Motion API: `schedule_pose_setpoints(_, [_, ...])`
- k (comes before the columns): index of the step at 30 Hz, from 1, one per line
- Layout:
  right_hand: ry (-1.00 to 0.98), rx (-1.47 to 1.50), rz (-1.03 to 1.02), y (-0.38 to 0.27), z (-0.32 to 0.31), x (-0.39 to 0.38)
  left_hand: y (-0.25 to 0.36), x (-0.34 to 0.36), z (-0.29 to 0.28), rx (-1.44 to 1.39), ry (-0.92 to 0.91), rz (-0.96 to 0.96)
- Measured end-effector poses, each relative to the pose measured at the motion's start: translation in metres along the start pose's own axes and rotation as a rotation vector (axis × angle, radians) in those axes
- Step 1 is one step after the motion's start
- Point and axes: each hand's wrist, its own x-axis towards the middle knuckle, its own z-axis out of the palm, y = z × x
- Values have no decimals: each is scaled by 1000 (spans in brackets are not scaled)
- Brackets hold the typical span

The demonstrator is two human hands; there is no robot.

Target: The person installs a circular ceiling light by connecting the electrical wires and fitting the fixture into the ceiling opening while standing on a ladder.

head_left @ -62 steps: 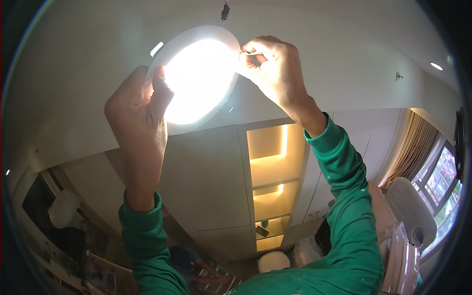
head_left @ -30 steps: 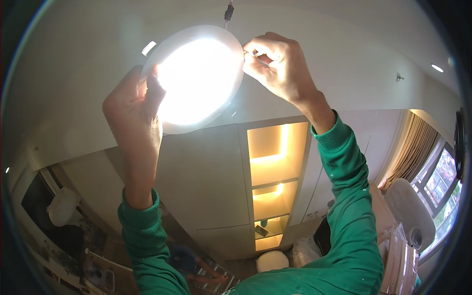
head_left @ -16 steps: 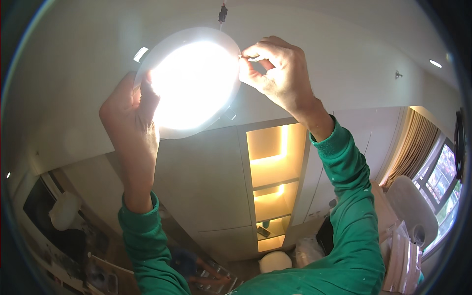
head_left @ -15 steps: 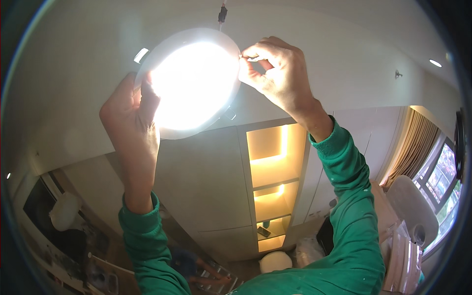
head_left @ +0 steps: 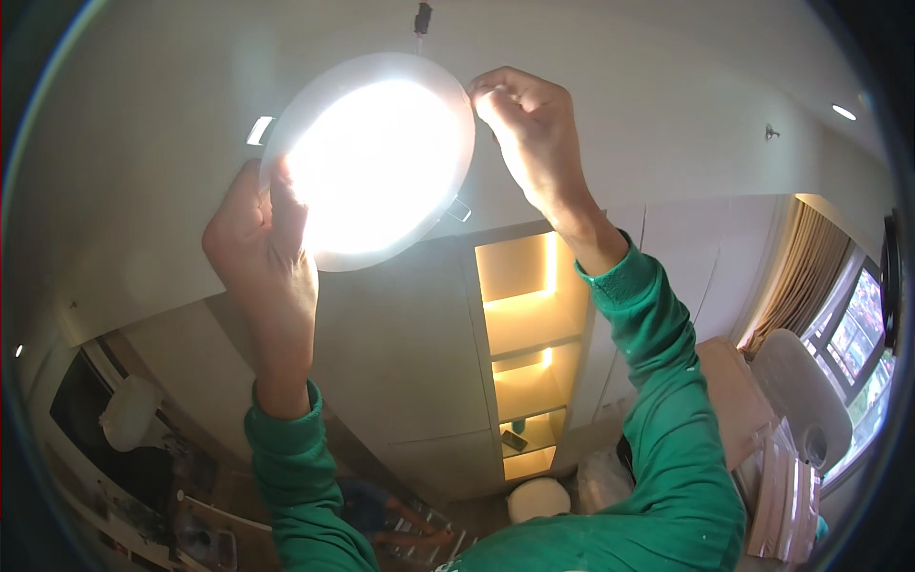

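A lit round white ceiling downlight hangs tilted below the ceiling, its bright disc glaring. My left hand grips its left rim, thumb across the front and fingers behind. My right hand is closed in a pinch beside the upper right rim; whatever lies between its fingertips is hidden. A metal spring clip sticks out at the light's upper left. Another wire clip shows at the lower right. Above the light, a dark cable connector hangs on a thin wire.
Tall cabinets and a lit shelf niche stand below. A ladder and a person's arm show low in view. A curtain, window and wrapped panels are at right. A small ceiling fitting protrudes.
My right hand has turned and its fingers have closed further by the rim. The light has shifted slightly, so the lower right clip shows more. My left hand keeps its grip.
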Motion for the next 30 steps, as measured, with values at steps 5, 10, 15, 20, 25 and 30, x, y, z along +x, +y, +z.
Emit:
schedule_pose_setpoints(5, [201, 438, 209, 37, -28, -33, 18, -21, 15, -18, 53, 72])
schedule_pose_setpoints(10, [180, 637, 443, 81, -32, -140, -30, -55, 6, -109, 83, 260])
schedule_pose_setpoints(15, [214, 651, 772, 114, -47, -258, -11, -85, 51, 155, 41, 227])
schedule_pose_setpoints(20, [107, 570, 1066, 154, -44, -343, -15, -115, 39, 97, -54, 48])
schedule_pose_setpoints(25, [-115, 634, 1137, 168, -34, -377, -19, -170, 3, -48, 67, -106])
schedule_pose_setpoints(30, [-116, 685, 1169, 144, 11, -395, -24, -326, -36, -455, 185, -865])
